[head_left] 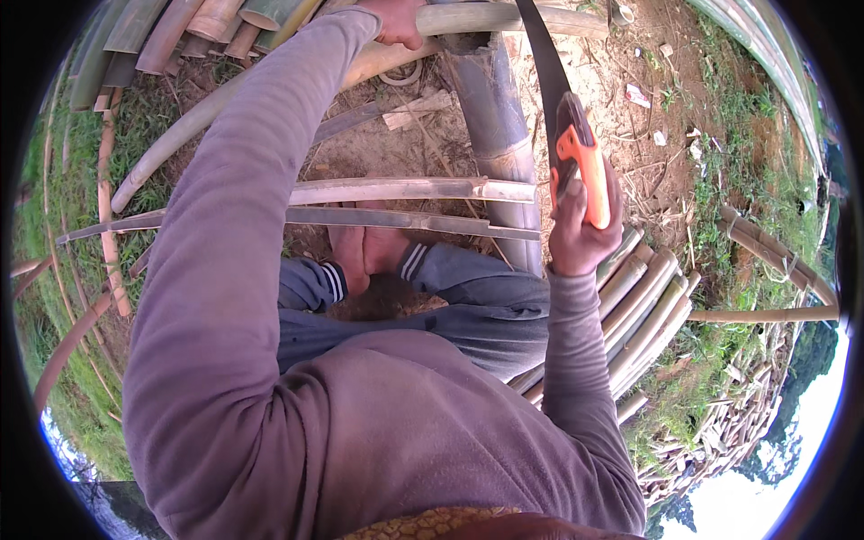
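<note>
The thick grey bamboo log [499, 117] lies in front of you, and across its far part goes a thinner pole [504, 20]. The saw [555, 90] has its dark blade over this pole; if they touch, I cannot tell. Your right hand [587, 220] is gripping its orange handle [591, 175]. Your left hand [396, 18] is at the pole, cut by the upper edge, so its grip I cannot tell. Rightward lies a reddish scrap [637, 95], any print unreadable.

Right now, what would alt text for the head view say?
A person's right hand holds an orange-handled handsaw; the left hand, at the top edge, grips a pale bamboo pole across a thick bamboo stem. Bamboo lengths lie stacked at right.
</note>
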{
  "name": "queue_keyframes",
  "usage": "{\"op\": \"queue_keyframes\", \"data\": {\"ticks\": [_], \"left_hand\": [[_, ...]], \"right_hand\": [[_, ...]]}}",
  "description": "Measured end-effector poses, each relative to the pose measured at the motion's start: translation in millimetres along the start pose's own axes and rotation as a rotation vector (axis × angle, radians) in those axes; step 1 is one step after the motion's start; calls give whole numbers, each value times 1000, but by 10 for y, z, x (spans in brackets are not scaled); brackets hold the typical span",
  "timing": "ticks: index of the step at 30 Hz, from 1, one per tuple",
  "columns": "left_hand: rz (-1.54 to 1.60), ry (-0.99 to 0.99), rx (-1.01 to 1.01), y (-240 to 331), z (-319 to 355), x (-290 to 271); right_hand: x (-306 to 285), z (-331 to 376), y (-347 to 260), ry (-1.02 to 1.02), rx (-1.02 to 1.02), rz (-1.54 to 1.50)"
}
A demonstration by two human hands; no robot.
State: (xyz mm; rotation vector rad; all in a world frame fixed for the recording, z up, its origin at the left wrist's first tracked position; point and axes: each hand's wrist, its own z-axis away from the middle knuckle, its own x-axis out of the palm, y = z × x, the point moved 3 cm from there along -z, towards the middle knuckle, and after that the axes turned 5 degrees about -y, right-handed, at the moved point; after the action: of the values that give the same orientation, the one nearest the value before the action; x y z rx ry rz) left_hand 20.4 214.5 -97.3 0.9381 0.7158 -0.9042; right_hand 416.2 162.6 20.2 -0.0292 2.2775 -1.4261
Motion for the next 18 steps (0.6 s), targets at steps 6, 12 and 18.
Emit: {"op": "queue_keyframes", "data": {"ticks": [6, 12, 18], "left_hand": [[163, -155, 25, 138, 157, -190], [46, -159, -30, 95, 94, -115], [137, -192, 67, 21, -7, -167]], "right_hand": [[331, -637, 376, -50, 75, 10], [-360, 451, -393, -36, 160, -5], [291, -506, 139, -82, -33, -3]]}}
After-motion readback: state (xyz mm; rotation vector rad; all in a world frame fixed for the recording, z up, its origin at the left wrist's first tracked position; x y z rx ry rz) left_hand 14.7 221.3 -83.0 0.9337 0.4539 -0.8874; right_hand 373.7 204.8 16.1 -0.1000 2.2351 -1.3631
